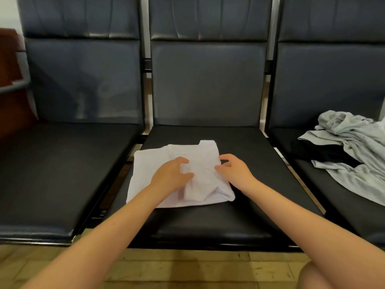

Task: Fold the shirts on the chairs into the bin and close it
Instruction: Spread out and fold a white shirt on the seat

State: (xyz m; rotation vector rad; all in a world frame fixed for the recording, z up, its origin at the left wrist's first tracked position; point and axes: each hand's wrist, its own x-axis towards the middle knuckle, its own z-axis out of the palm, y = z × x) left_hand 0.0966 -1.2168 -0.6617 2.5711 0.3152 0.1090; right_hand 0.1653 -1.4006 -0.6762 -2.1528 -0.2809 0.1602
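A white shirt [158, 163], partly folded into a rough square, lies on the seat of the middle chair [208, 222]. My left hand [171, 175] sits on the shirt's middle with fingers and thumb curled around a fold of cloth. My right hand [234, 170] is at the shirt's right edge, thumb and fingers curled and pinching the fabric there. A crumpled light grey shirt [358, 155] lies on the right chair [354, 215], over a black garment [318, 151]. No bin is in view.
The left chair [58, 174] has a bare black seat. A brown wooden piece of furniture [10, 84] stands at the far left. Wooden floor [187, 268] runs along the front of the chairs.
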